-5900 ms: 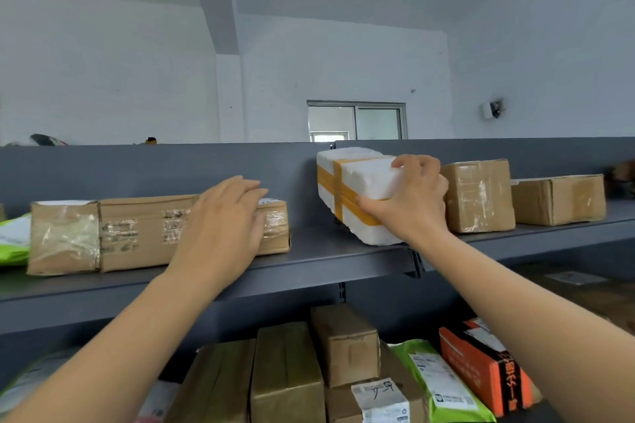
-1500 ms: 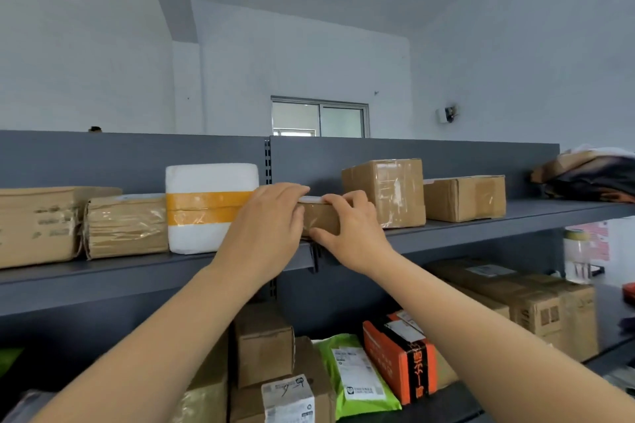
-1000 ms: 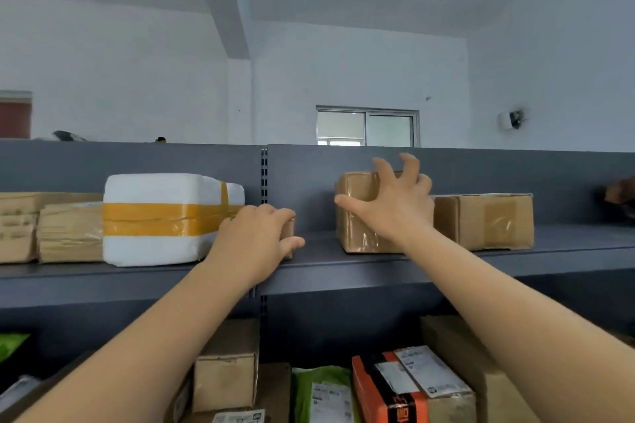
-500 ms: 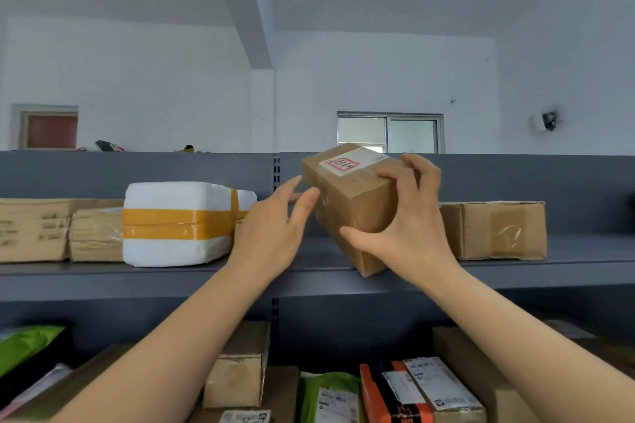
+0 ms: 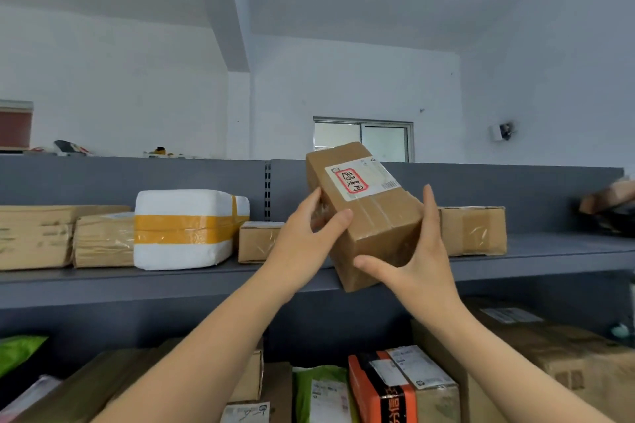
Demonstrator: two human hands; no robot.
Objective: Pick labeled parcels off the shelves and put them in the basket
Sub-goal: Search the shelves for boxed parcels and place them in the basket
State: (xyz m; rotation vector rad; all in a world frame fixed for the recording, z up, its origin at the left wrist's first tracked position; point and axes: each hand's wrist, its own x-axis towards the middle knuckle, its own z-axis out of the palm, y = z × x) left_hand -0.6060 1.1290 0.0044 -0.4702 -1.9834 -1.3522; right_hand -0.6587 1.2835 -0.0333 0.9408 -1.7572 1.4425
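My left hand (image 5: 302,245) and right hand (image 5: 417,266) grip the labelled parcel (image 5: 372,227), tilted over the shelf (image 5: 165,282). A small carton (image 5: 256,242) sits behind my left hand, a larger carton (image 5: 479,230) behind my right, and a foam box (image 5: 185,228) further left.

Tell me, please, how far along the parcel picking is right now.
Done: one labeled box is off the upper shelf. In hand: the left hand and right hand both grip it, tilted, its white label facing up. Left: it must go into the basket, which is out of view; the white foam parcel and several brown boxes sit on the shelf.
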